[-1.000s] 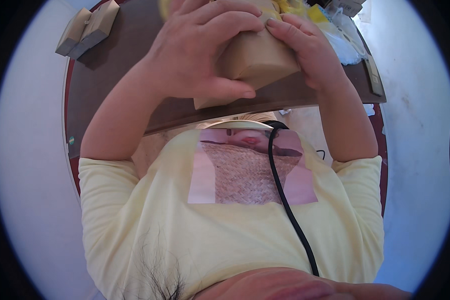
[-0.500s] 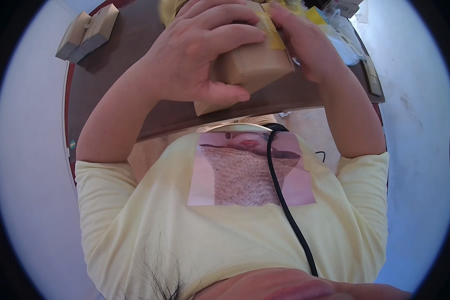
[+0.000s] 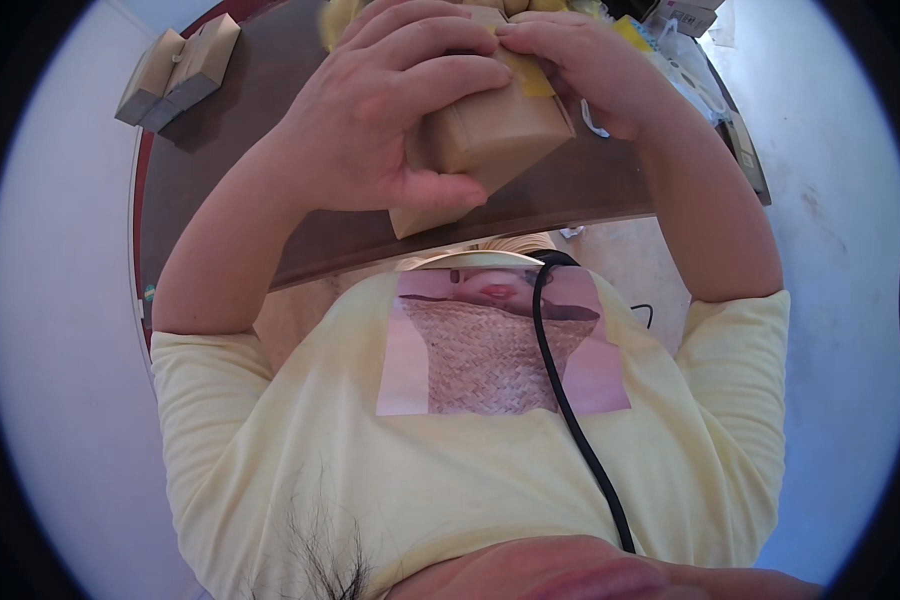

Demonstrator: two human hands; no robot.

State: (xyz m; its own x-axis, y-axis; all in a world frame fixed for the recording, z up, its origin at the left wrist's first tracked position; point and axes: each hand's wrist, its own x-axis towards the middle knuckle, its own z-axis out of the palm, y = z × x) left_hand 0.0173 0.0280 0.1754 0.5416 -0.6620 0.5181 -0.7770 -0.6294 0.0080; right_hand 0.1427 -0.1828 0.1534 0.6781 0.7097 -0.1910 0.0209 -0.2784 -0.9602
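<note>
A brown cardboard box (image 3: 505,140) is held at the near part of the dark desk (image 3: 220,200). A strip of yellow tape (image 3: 535,82) lies on its top. My left hand (image 3: 380,125) wraps over it from the left, fingers across the top and thumb along the near side. My right hand (image 3: 600,80) grips the far right part, thumb reaching over the top beside the tape; its other fingers are partly hidden behind the box. More yellow material (image 3: 335,22) shows behind my left hand, too blurred to make out.
Two brown boxes (image 3: 200,70) stand side by side at the desk's back left. Crumpled clear and yellow plastic (image 3: 670,70) with other boxes (image 3: 690,15) piles at the back right. A flat cardboard piece (image 3: 745,150) lies along the right edge. A black cord (image 3: 590,450) hangs over my shirt.
The box has shifted slightly left with both hands. The yellow tape on its top has come into view. My right thumb has moved left across the top.
</note>
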